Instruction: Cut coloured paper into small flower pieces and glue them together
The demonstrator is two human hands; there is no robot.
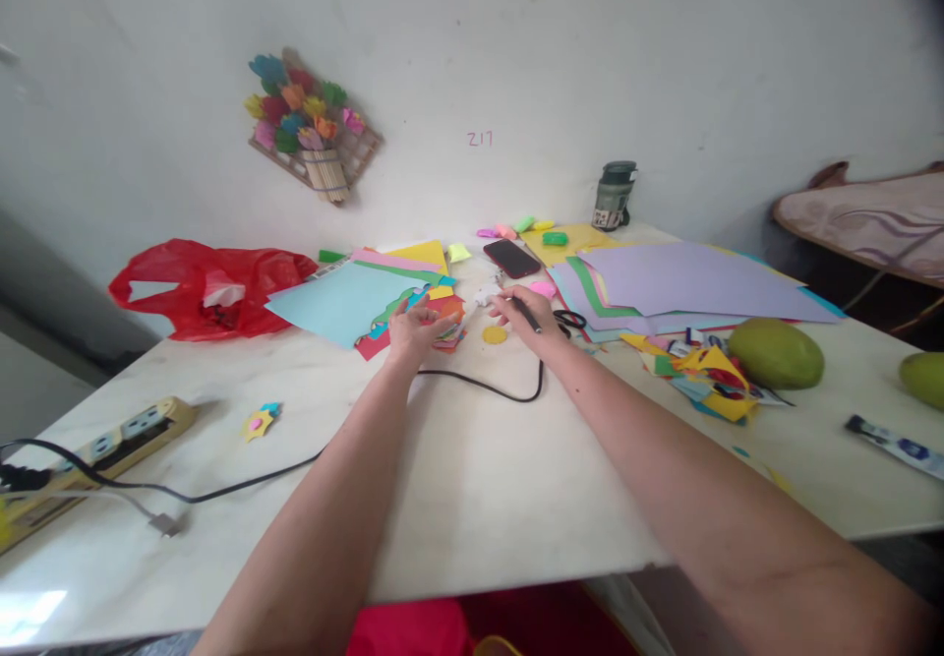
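Observation:
My right hand (pixel 522 314) is closed around a dark pen (pixel 528 317), whose end sticks out past the hand toward the wrist. Just in front of its fingers lies a small white piece (pixel 487 293), too small to make out. A round yellow disc (pixel 494 335) rests on the table between my two hands. My left hand (pixel 415 327) has its fingers apart above a small pile of coloured paper cut-outs (pixel 448 317); whether it touches them I cannot tell. Black-handled scissors (pixel 570 321), partly seen, lie to the right of my right hand.
Coloured sheets (pixel 346 294) and a red plastic bag (pixel 213 292) are at left, purple sheets (pixel 664 277) at right. A phone (pixel 511 258) lies behind my hands. A black cable (pixel 472 381) crosses from the power strip (pixel 110 449). Paper scraps (pixel 708 381) and a green mango (pixel 776 353) sit right.

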